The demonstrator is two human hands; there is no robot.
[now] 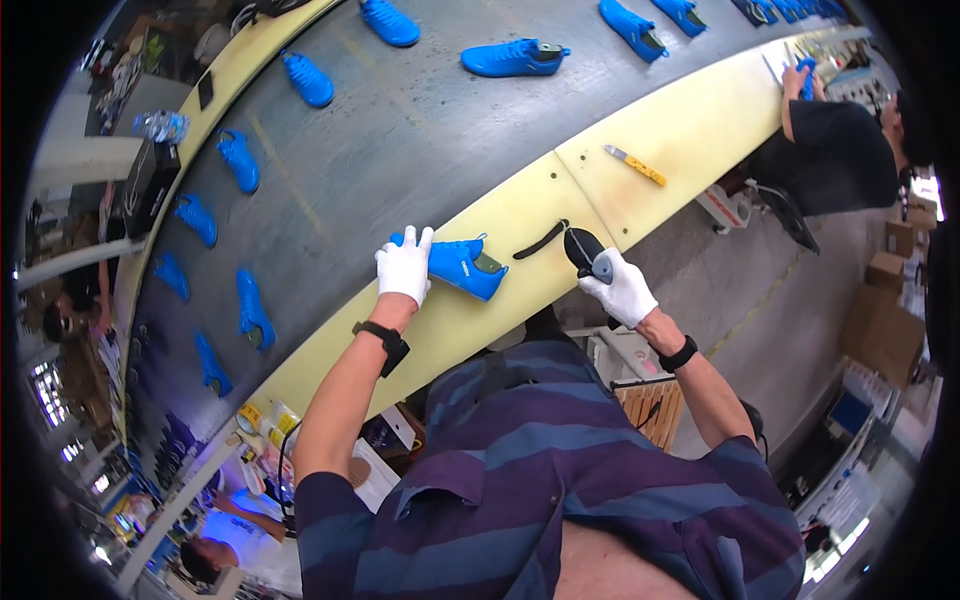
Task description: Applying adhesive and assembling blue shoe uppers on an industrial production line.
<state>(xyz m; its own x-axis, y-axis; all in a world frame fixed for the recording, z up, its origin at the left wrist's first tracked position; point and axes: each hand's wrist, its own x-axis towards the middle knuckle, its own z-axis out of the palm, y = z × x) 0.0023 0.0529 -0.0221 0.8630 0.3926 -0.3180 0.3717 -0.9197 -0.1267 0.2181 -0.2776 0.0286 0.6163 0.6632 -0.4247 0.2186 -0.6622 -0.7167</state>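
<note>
My left hand (404, 268), in a white glove, is closed over the toe end of a blue shoe (464, 264) lying on the yellow bench ledge (440, 335). The shoe's dark opening points right. In its white glove, my right hand (624, 291) grips a tool with a rounded grey-blue handle (602, 267). A thin metal shaft runs from that handle across a black oval pad or dish (578, 246); its exact kind I cannot make out. Between the shoe and the pad lies a curved black strip (540, 241), touched by neither hand.
Farther right on the ledge sits a yellow utility knife (635, 165). Beyond the ledge, a dark conveyor belt (400, 130) carries several blue shoes, one (515, 58) lying sideways. A co-worker (840, 150) at the far right handles something blue. Cardboard boxes (880, 330) stand on the right.
</note>
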